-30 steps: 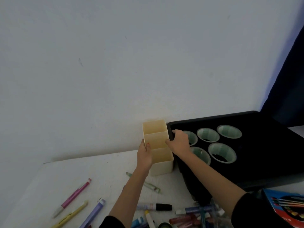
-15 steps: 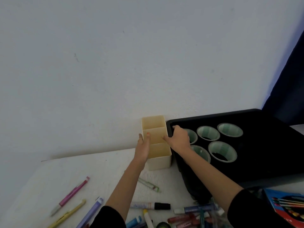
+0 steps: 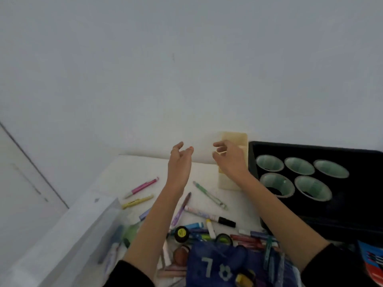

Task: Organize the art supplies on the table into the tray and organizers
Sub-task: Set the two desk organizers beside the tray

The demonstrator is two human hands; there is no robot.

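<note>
Head view: right hand (image 3: 230, 163) overlaps cream organizer (image 3: 236, 139); black tray (image 3: 362, 206) just beside.

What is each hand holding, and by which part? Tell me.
Nothing. The left hand and the right hand are both raised, fingers loosely curled and empty, near the cream organizer.

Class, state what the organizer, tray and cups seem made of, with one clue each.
Organizer: likely plastic, matte cream, thin even walls.
Tray: probably plastic, dull black, raised rim.
Cups: paper or thin plastic, pale green, pale rims; unclear.
</note>
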